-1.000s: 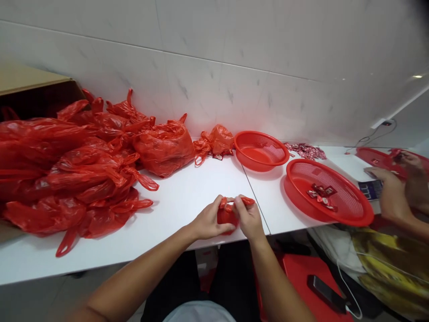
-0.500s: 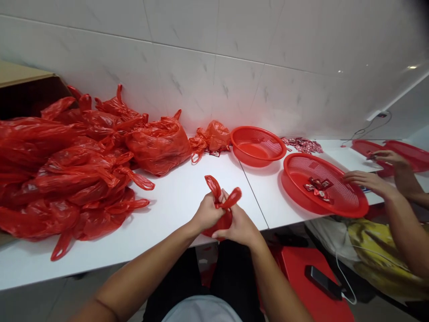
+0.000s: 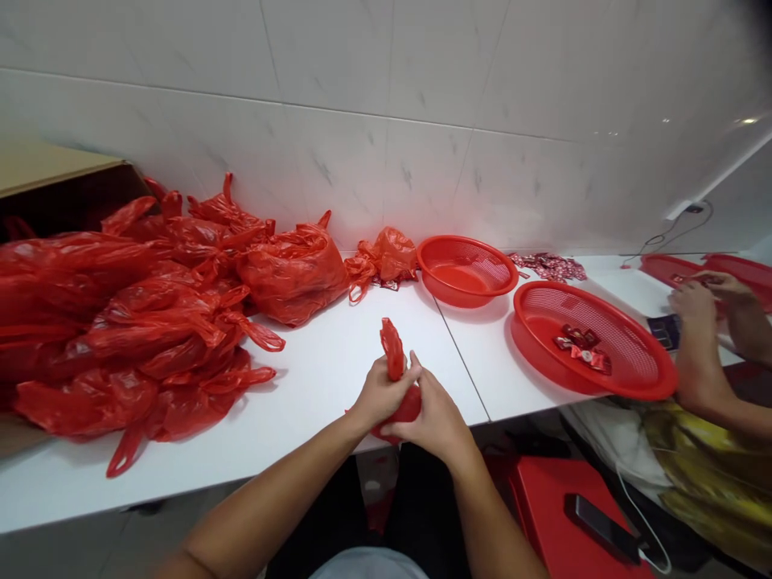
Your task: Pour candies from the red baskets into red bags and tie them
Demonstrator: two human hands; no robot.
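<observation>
Small red plastic bag [image 3: 399,384]: held at the near edge of the white table [image 3: 314,370], in front of the person's body. Long axis near upright; the gathered handle end points up and slightly away, the filled lower end sits low between the palms.

Left hand [image 3: 379,394]: closed around the bag's neck, fingers wrapped just below the upright handles.

Right hand [image 3: 431,414]: clasped over the bag's rounded lower part, touching the left hand; thumb lies against the neck.

Pile of filled red bags [image 3: 150,314]: heaped on the table's left part, reaching back to the tiled wall [image 3: 386,121]; one larger knotted bag [image 3: 295,273] at its right edge.

Loose small red bag [image 3: 386,257]: by the wall, just beside a deep red basket [image 3: 467,269].

Shallow red basket [image 3: 594,350]: right of the hands, holding a few red wrapped pieces [image 3: 582,342].

More wrapped pieces [image 3: 548,265]: scattered near the wall behind that basket.

Another person's hands [image 3: 700,301]: far right, at further red trays [image 3: 675,269].

Red stool [image 3: 560,515] below the table, bearing a dark phone [image 3: 600,527] on a white cable.
</observation>
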